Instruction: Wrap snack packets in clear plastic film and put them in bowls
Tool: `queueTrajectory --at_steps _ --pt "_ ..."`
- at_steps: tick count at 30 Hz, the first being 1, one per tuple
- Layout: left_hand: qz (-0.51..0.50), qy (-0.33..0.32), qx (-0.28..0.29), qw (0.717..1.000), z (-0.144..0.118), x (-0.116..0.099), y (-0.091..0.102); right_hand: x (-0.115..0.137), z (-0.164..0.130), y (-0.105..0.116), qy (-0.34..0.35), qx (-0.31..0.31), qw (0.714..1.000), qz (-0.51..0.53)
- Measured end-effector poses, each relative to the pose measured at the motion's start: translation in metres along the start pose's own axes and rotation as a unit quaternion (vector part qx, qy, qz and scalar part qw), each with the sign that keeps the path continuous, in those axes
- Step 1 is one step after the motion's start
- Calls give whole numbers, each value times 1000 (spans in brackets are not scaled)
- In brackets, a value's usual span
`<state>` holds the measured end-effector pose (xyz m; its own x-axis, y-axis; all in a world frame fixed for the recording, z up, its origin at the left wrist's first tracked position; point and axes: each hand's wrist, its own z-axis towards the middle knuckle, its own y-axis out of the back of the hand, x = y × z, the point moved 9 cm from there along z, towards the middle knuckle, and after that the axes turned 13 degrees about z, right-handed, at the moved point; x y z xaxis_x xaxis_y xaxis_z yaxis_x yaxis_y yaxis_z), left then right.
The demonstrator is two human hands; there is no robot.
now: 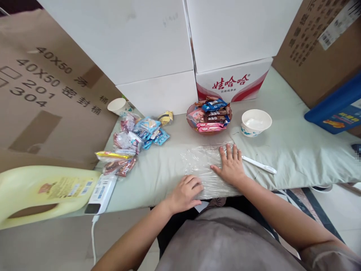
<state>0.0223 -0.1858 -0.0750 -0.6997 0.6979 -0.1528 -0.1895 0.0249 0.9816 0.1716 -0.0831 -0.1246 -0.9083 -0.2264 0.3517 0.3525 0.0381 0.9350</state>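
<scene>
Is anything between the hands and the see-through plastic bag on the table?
No. The right hand lies flat on the clear crinkly plastic bag, and the left hand touches its near edge. The white plastic stick lies off to the side.

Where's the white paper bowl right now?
The white paper bowl stands on the table right of centre, beside the snack basket, beyond the right hand.
</scene>
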Motion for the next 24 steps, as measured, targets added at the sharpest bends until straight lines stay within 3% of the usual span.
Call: queueTrajectory --at_steps 6,9,11,13,16,18,21,24 --pt "-25 27 0 999 -43 8 8 -17 7 11 -39 25 999 6" --pt "-30 45 -31 998 -48 11 17 -21 5 36 -21 -13 999 46" --pt "-21 55 -53 997 -48 12 20 -17 -5 62 34 -62 993 96" --pt "-14 61 -67 996 -45 12 20 -5 -24 81 135 -66 975 162" --pt "-27 65 -75 995 -41 14 18 14 -66 77 301 52 926 221" --pt "-46 72 -82 993 -39 17 17 11 -91 65 348 117 906 213" --pt "-74 99 -91 988 -38 25 17 -11 -106 55 321 121 914 219" --pt "-101 153 -78 980 -38 35 14 -31 -104 60 255 97 918 286"
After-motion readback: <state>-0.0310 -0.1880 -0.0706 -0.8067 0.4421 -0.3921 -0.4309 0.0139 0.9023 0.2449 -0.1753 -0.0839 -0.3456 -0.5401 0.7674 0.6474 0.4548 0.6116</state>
